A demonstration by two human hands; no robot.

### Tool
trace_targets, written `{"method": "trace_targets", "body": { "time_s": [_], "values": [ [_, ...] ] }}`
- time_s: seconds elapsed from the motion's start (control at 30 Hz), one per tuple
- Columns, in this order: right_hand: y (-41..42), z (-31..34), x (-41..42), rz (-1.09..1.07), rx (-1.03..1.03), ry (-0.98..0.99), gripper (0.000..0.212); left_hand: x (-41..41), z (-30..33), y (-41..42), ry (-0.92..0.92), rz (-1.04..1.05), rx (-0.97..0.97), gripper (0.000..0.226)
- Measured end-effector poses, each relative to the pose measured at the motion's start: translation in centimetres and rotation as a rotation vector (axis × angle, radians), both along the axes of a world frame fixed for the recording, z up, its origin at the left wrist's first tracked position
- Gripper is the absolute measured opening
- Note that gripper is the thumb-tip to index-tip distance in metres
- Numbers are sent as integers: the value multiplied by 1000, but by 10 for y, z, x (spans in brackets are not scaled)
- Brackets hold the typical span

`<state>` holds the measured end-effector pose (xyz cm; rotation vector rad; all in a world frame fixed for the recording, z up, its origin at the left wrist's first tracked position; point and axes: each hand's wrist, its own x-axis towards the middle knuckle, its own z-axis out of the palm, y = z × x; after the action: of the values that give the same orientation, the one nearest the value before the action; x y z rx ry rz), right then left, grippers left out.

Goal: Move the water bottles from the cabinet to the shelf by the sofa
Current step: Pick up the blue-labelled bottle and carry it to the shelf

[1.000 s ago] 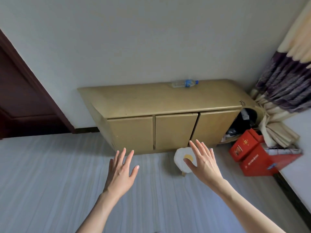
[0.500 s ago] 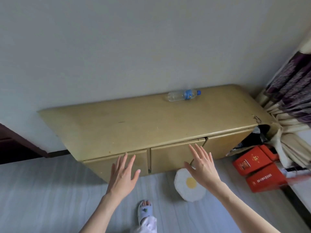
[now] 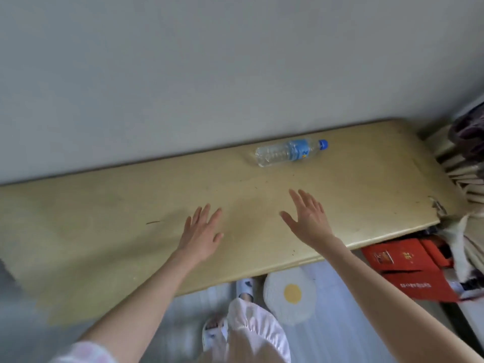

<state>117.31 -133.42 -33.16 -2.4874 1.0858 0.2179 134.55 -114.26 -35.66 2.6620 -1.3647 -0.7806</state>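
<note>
Two hands, left hand [image 3: 201,235] and right hand [image 3: 309,218], are hovering flat-fingered and empty over the cabinet [image 3: 104,218]; one water bottle [image 3: 289,152] is lying sideways beyond them.

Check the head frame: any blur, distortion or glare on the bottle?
Head view: motion blur smears the lower left floor and the tan wooden cabinet top's near edge; wide-angle bending curves that top; the clear plastic water bottle with blue cap stays fairly sharp, no strong glare; soft light, faint shadows under left hand and right hand.
</note>
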Motion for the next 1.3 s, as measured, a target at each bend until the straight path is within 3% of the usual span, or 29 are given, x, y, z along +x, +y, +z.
{"method": "trace_targets", "body": {
  "time_s": [0.13,0.27,0.37,0.53,0.7,0.9,1.07,1.3],
  "values": [
    [-53,-24,44,-186,140,-151,54,28,-23,-56,87,83,94,80],
    [-104,-37,94,-765,467,-284,59,45,-39,-98,125,178,146,102],
    [-144,-46,123,-1140,759,-480,54,51,-55,-110,156,267,185,106],
    [-175,-54,148,-1327,948,-515,40,54,-64,-112,151,300,241,106],
    [-183,-63,154,-1380,1132,-543,48,55,-64,-114,160,316,231,104],
    [-169,-70,145,-1386,1168,-556,42,60,-66,-113,183,295,243,106],
    [-137,-56,134,-1303,930,-589,51,77,-66,-111,247,224,282,103],
    [-60,13,86,-959,477,-705,49,94,-46,-73,162,-71,315,76]
  ]
}}
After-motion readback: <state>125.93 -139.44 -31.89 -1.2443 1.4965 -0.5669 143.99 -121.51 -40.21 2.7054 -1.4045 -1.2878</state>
